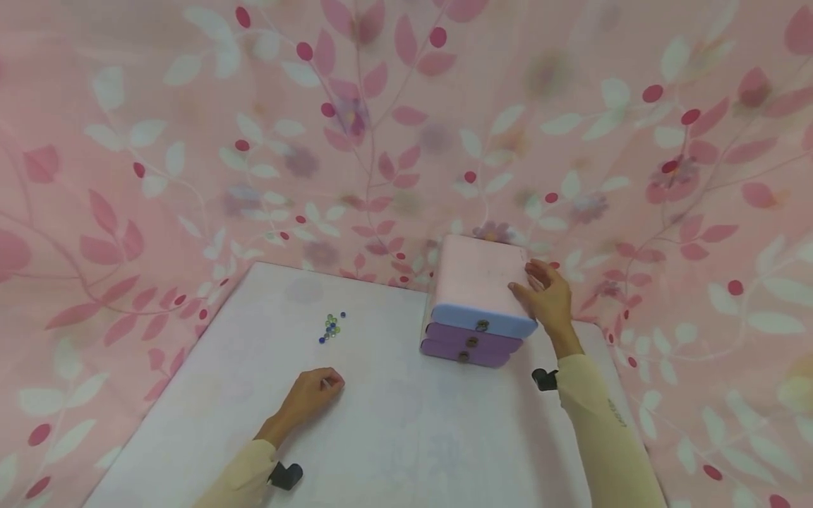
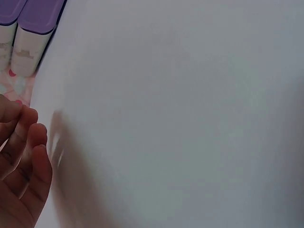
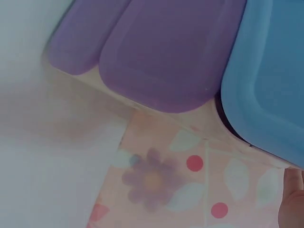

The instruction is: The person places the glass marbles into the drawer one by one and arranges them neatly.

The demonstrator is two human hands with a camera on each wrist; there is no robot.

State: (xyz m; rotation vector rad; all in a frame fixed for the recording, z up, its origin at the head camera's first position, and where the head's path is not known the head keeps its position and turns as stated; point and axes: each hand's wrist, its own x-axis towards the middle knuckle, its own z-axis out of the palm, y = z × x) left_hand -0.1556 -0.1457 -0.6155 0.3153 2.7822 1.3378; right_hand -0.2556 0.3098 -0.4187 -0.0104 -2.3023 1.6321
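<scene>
A small drawer box (image 1: 479, 271) with a pale pink top stands at the back right of the table. Its front has a blue drawer (image 1: 485, 321) above two purple drawers (image 1: 473, 342), each with a dark knob. In the right wrist view, a dark gap shows along the edge of the blue drawer front (image 3: 273, 71). My right hand (image 1: 549, 296) rests on the box's top right edge, thumb on the top. Over the table, my left hand (image 1: 311, 391) has loosely curled fingers with nothing visible in them. Beyond it lie several blue, green and clear glass marbles (image 1: 332, 327).
The white table (image 1: 394, 423) meets a pink floral cloth backdrop (image 1: 381, 141) behind and at both sides. The box stands close to the back edge. Black wrist mounts (image 1: 286, 476) sit on both forearms.
</scene>
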